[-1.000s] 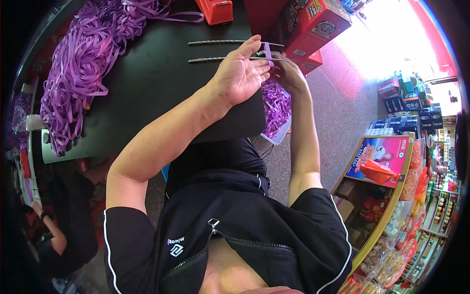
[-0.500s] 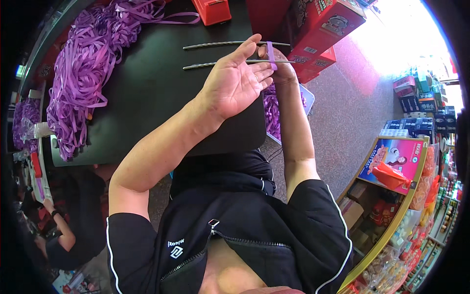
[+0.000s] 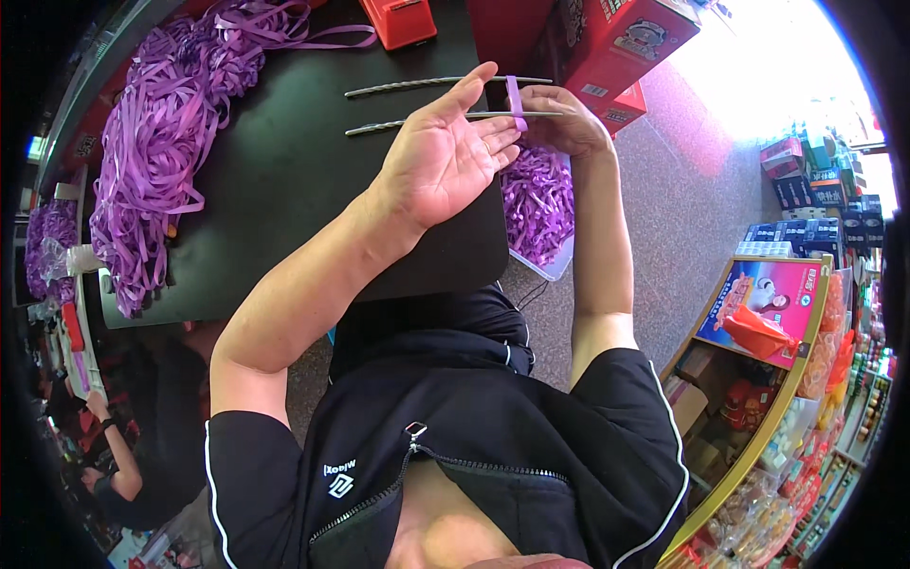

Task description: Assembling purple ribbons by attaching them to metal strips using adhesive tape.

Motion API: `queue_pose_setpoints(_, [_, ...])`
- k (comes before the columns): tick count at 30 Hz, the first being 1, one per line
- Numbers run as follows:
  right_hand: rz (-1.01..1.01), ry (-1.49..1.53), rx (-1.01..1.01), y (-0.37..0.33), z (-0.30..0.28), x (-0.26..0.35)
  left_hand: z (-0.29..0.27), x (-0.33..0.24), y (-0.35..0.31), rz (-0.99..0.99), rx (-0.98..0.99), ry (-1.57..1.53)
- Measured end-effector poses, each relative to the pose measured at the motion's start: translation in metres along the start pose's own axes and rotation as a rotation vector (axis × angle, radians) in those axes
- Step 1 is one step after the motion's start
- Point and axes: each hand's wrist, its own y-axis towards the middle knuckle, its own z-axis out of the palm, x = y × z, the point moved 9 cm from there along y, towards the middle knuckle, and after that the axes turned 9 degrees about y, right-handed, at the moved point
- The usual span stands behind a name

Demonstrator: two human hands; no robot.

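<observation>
Two thin twisted metal rods (image 3: 403, 87) jut side by side over the dark table. A purple ribbon band (image 3: 515, 102) spans both rods near their right ends. My left hand (image 3: 450, 156) is open, palm up, its thumb raised by the far rod. Its straight fingertips reach the lower end of the band. From the right, my right hand (image 3: 578, 125) comes in by the rod ends, its fingers bent together between the rods, close to the band. The near rod crosses these fingers, and what they pinch, if anything, is hidden.
A big heap of purple ribbon (image 3: 175, 133) covers the left of the black table (image 3: 284, 204). A red box-like object (image 3: 403, 21) sits at its far edge. Below my right hand, a pale bin (image 3: 559, 261) holds purple ribbon pieces. Red cartons (image 3: 621, 47) stand far right; another person's arm (image 3: 123, 455) shows lower left.
My right hand has shifted right, away from the left fingers, its fingers drawing back from the band. The bin of ribbon pieces shows more. The left hand keeps its pose.
</observation>
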Motion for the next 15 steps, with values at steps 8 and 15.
queue_pose_setpoints(8, [0.107, -0.245, -0.239, -0.008, -0.001, 0.024, 0.0, -0.001, 0.0, 0.0, 0.012, 0.004])
queue_pose_setpoints(15, [0.192, -0.489, -0.412, -0.018, -0.001, 0.031, 0.002, -0.001, -0.001, -0.003, 0.024, 0.031])
